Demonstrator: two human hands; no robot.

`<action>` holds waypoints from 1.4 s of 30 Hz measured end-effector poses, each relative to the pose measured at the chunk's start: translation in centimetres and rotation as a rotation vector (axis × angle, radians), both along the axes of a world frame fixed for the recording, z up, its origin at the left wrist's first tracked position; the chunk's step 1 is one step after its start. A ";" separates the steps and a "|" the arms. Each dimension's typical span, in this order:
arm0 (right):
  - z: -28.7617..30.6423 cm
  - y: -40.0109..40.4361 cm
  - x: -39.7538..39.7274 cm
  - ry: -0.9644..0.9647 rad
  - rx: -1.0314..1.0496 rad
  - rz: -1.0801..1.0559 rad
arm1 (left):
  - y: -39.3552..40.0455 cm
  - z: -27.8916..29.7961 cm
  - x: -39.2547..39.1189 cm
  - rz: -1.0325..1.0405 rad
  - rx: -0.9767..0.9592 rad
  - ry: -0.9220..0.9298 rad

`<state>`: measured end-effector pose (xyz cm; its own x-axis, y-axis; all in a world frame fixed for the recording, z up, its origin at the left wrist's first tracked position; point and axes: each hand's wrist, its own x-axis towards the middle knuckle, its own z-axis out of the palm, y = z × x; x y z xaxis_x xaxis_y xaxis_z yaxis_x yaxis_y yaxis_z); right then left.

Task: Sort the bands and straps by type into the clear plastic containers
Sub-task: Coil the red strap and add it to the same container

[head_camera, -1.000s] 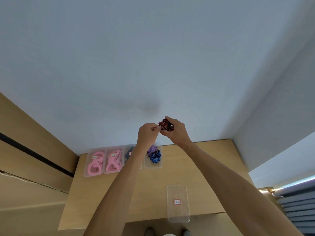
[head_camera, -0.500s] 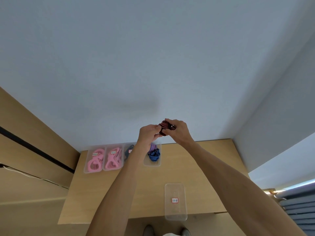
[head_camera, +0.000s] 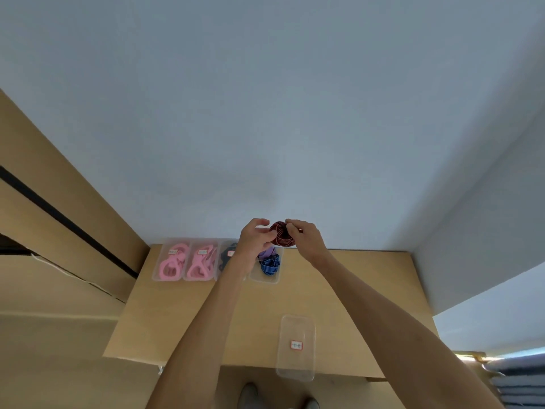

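Since a moment before, the left hand [head_camera: 254, 240] had loosened, its fingers now curled loosely beside the red striped band bundle [head_camera: 282, 238] rather than pinching it. Her right hand [head_camera: 305, 237] pinched the bundle from the top, held up above the row of clear containers [head_camera: 265, 279] on the wooden table [head_camera: 354, 290].

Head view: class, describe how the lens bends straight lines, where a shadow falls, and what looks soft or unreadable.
Head view: wide-angle distortion splays the wall and desk edges outward; a faint shadow smudges the wall above the hands; the red band between left hand and right hand looks soft; the container label is unreadable.
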<state>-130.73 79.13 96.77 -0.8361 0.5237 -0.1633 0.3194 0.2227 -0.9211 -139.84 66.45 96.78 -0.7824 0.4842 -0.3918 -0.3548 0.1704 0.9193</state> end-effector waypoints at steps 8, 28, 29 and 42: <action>-3.4 -1.7 -2.0 -0.077 0.116 0.087 | -2.2 -3.2 -1.5 -0.040 -0.213 0.053; -16.1 -4.7 -10.9 -0.367 0.141 -0.014 | -4.1 -18.1 -7.7 -0.448 -0.588 0.248; -16.5 -4.6 -11.3 -0.383 0.160 -0.002 | -4.1 -18.5 -7.9 -0.434 -0.612 0.280; -19.8 -4.6 -12.1 -0.388 0.136 -0.149 | -4.7 -21.2 -8.3 -0.509 -0.765 0.480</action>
